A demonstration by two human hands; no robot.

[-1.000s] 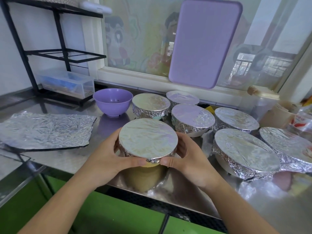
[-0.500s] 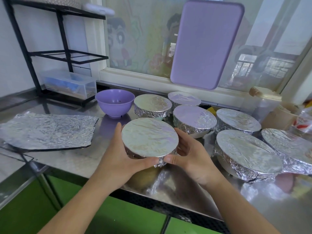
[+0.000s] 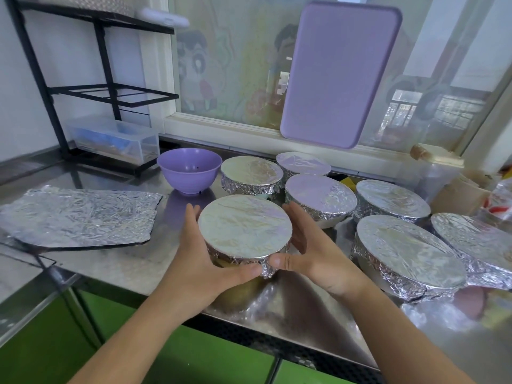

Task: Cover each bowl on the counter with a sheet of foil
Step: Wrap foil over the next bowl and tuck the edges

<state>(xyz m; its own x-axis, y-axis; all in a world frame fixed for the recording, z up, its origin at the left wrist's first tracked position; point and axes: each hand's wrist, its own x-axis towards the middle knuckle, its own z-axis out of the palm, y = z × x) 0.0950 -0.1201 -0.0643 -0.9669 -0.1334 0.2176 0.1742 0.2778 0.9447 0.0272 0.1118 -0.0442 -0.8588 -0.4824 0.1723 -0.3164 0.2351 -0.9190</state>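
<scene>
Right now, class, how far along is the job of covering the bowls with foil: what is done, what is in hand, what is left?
Done: six foil-capped bowls stand at the back and right, such as the large covered bowl. In hand: the left hand grips the front bowl, its foil already on, while the right hand touches its rim. Left: the purple bowl is uncovered, and a loose foil sheet lies beside it.

No readable text, label, brand, number or sign anywhere in view. Window film (image 3: 221,79) at 12 o'clock carries cartoon figures only, no lettering. Purple board (image 3: 338,73) at 1 o'clock plain. Clear box (image 3: 113,139) at 10 o'clock shows blurred blue contents, nothing legible. Packaging (image 3: 498,200) at 3 o'clock has red patch, too blurred to read.
</scene>
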